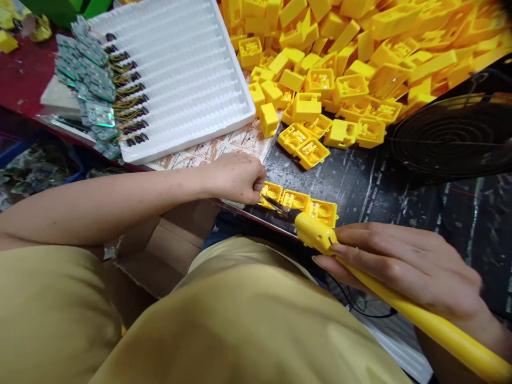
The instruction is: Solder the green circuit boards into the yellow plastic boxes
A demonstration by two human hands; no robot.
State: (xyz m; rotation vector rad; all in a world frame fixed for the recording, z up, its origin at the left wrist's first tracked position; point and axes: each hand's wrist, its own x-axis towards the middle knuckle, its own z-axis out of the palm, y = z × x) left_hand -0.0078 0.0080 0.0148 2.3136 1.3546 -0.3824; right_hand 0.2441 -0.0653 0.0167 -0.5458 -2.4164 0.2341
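Just above the table's near edge, my left hand [239, 176] is closed, its fingers curled down at the left end of a short row of open yellow plastic cases [295, 200]. Whatever its fingertips hold is hidden. My right hand [408, 266] is closed around a long yellow tool [316, 230] with a black collar and a thin metal tip; its exact kind is unclear. The tip points left, over the leftmost case and close to my left fingertips. Small holes like a speaker grille show in the floors of the cases.
A large pile of yellow cases [344, 69] covers the back right. At the back left lies a white foam tray [192, 69], with wired green circuit boards [90, 80] along its left side. A dark round fan [452, 138] stands at right. Below the table is an open cardboard box [168, 250].
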